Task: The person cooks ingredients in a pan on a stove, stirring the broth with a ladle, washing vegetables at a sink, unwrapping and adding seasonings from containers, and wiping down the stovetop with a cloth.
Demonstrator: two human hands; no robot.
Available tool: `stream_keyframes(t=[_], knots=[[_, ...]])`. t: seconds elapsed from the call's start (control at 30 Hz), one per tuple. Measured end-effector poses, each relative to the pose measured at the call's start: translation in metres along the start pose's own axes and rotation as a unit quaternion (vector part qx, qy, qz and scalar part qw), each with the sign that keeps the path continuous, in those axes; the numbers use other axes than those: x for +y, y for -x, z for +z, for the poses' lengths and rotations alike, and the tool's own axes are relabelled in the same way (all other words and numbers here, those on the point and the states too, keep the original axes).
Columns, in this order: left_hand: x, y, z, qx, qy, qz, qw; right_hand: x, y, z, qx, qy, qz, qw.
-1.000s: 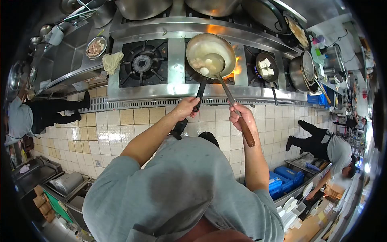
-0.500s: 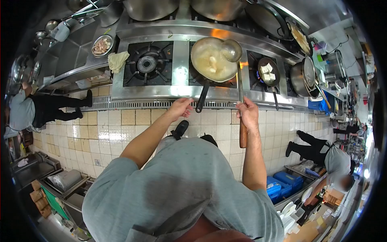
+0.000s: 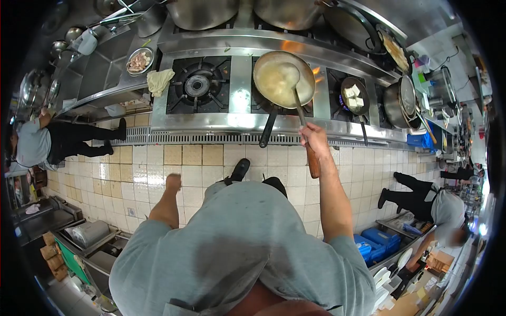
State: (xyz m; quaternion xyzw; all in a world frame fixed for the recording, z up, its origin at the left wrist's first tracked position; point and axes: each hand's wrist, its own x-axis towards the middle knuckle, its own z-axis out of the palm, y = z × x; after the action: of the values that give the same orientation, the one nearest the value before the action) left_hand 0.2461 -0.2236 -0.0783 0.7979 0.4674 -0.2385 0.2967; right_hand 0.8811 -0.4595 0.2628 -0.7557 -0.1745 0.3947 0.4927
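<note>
My right hand (image 3: 315,138) grips the ladle (image 3: 301,110) by its long handle, below which a wooden end shows. The ladle's bowl is down in the cloudy liquid of the large pan (image 3: 310,79), over a lit burner. That pan's black handle (image 3: 269,127) points toward me, with no hand on it. My left hand (image 3: 173,182) hangs over the floor at my left side, away from the stove; its fingers are too blurred to read. A smaller pan (image 3: 354,107) with white cubes sits on the burner to the right.
An unlit burner (image 3: 197,86) is left of the large pan, beside a cloth (image 3: 159,82) and a bowl of meat pieces (image 3: 139,61). Big pots (image 3: 203,15) stand behind. One person (image 3: 34,143) is at the far left, another (image 3: 448,210) at the right. Blue containers (image 3: 380,241) sit lower right.
My left hand has let go of the pan handle and moved back and left. The ladle rose to the pan's right rim, then returned into the liquid with my right hand.
</note>
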Motion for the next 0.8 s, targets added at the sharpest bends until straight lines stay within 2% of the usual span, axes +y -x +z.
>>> stream_keyframes(t=[0.03, 0.07, 0.17, 0.27, 0.3, 0.4, 0.47, 0.6, 0.67, 0.7, 0.8], knots=[[0.010, 0.025, -0.008, -0.037, 0.166, -0.145, 0.975, 0.001, 0.002, 0.003, -0.027, -0.073, 0.028, 0.997], [0.024, 0.050, -0.017, -0.071, 0.325, -0.283, 0.900, 0.001, 0.003, 0.005, -0.053, -0.146, 0.055, 0.986], [0.052, 0.077, -0.026, -0.074, 0.311, -0.294, 0.901, 0.000, 0.009, 0.004, -0.073, -0.182, 0.061, 0.979], [0.080, 0.065, -0.040, -0.058, 0.354, -0.245, 0.901, -0.004, 0.024, 0.005, -0.090, -0.121, 0.048, 0.987], [0.086, 0.057, -0.045, -0.052, 0.358, -0.196, 0.911, -0.004, 0.027, 0.001, -0.086, -0.122, 0.050, 0.988], [0.125, 0.029, -0.071, 0.003, 0.374, -0.147, 0.916, -0.013, 0.038, -0.008, -0.108, -0.187, 0.077, 0.973], [0.155, 0.017, -0.097, 0.029, 0.396, -0.108, 0.912, -0.022, 0.049, -0.005, -0.101, -0.295, 0.123, 0.942], [0.190, -0.002, -0.125, 0.055, 0.421, -0.054, 0.904, -0.002, 0.048, 0.002, -0.132, -0.373, 0.127, 0.910], [0.196, -0.004, -0.128, 0.049, 0.420, -0.052, 0.905, 0.002, 0.054, 0.012, -0.111, -0.393, 0.126, 0.904], [0.197, -0.005, -0.128, 0.044, 0.409, -0.057, 0.910, 0.009, 0.053, 0.013, -0.126, -0.443, 0.132, 0.878], [0.187, -0.002, -0.116, 0.026, 0.385, -0.081, 0.919, 0.008, 0.059, 0.022, -0.096, -0.411, 0.118, 0.899]])
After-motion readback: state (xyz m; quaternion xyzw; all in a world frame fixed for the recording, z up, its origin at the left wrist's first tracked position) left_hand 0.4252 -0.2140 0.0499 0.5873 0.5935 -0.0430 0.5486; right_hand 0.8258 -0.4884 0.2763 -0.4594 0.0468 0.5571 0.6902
